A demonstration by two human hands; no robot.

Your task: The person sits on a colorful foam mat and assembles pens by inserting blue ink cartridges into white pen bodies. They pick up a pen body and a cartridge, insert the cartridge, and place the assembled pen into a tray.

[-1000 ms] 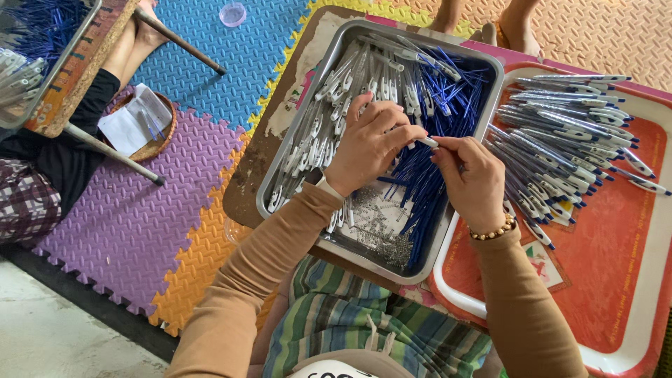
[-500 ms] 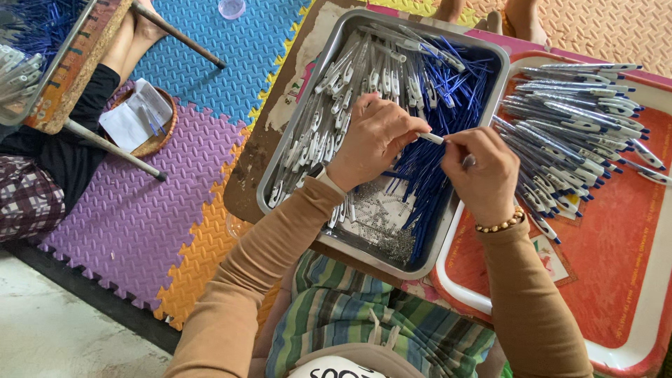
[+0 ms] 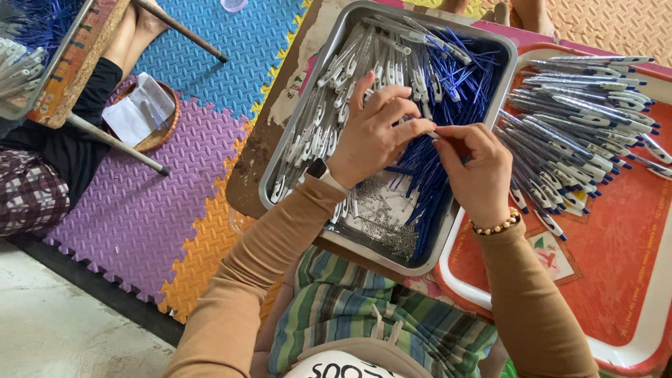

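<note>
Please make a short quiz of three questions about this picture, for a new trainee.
1. True or false: the metal tray holds blue refills, white pen parts and small springs.
2. Where do the assembled pens lie? A) red tray B) wicker basket C) floor mat
3. What do the left hand and right hand meet on?

Key: 1 true; 2 A; 3 a small pen piece, pinched between the fingertips of both.

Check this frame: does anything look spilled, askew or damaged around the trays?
Nothing stands out. The left hand and right hand meet over the metal tray, which holds pen barrels, blue refills and small springs. Assembled pens lie heaped on the red tray.
</note>
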